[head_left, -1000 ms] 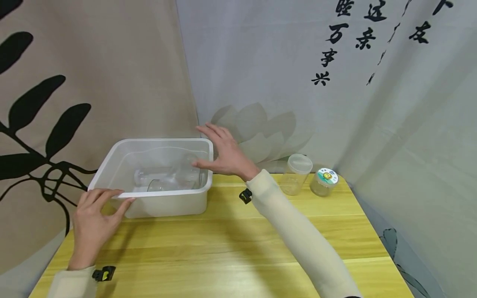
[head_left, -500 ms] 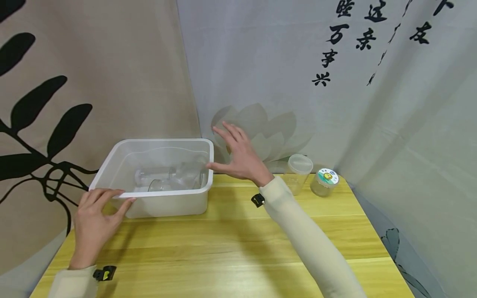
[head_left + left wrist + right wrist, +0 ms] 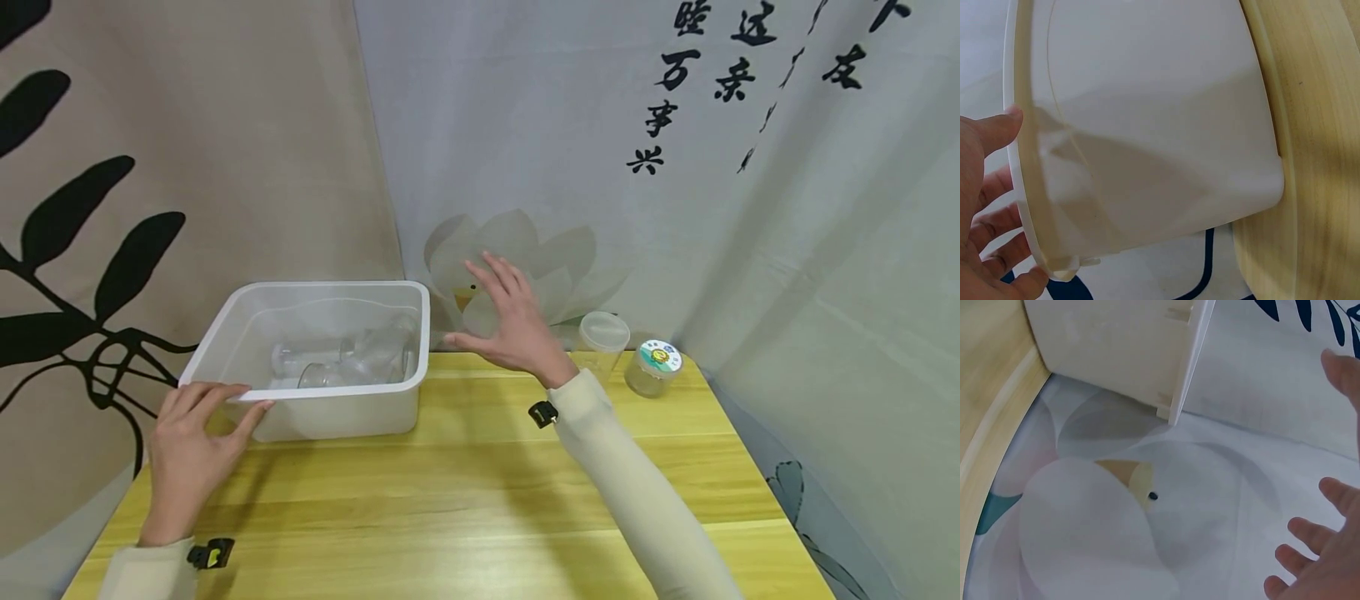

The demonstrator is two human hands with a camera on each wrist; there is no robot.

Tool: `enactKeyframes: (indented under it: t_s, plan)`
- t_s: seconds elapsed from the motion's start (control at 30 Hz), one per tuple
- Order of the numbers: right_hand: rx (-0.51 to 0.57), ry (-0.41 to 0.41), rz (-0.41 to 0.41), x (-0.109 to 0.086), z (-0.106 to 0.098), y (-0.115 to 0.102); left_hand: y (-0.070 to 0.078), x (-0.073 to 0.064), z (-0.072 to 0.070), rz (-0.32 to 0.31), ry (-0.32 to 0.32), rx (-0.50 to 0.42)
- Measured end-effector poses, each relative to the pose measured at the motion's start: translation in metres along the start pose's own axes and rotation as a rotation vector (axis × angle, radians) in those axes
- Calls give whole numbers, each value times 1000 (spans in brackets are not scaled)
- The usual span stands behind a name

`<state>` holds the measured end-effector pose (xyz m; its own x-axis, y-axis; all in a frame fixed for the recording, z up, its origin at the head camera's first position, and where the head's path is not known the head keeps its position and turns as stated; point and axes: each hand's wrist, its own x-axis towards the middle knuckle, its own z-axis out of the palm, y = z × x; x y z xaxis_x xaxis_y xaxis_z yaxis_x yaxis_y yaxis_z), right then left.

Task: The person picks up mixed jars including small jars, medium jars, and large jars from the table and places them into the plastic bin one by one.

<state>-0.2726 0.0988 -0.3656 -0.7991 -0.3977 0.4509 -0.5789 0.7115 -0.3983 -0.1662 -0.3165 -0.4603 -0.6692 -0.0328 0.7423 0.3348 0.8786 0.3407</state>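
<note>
On the bench [image 3: 465,492] a plastic tub [image 3: 337,412] sits at 10 o'clock, with glassware [image 3: 348,360] lying inside it. The left hand [image 3: 191,437] rests on the tub's near-left rim corner. The right hand [image 3: 510,325] hovers just right of the tub. At 2 o'clock stand two lidded jars [image 3: 600,346] [image 3: 654,367], side by side against the backdrop cloth [image 3: 675,208] behind.

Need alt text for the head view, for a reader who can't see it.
A person's left hand rests on the near left rim of a white plastic tub holding clear glassware, on a wooden table. The right hand hovers open beside it, near two lidded jars.
</note>
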Motion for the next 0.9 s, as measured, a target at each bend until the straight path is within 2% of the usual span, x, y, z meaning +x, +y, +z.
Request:
enactKeyframes:
  t_s: [0.3,0.9]
  plan:
    - [-17,43,62,-13,-9,22,-2,-1,1,7,6,0]
    - [26,53,231,-39,-27,67,0,0,0,-10,2,-9]
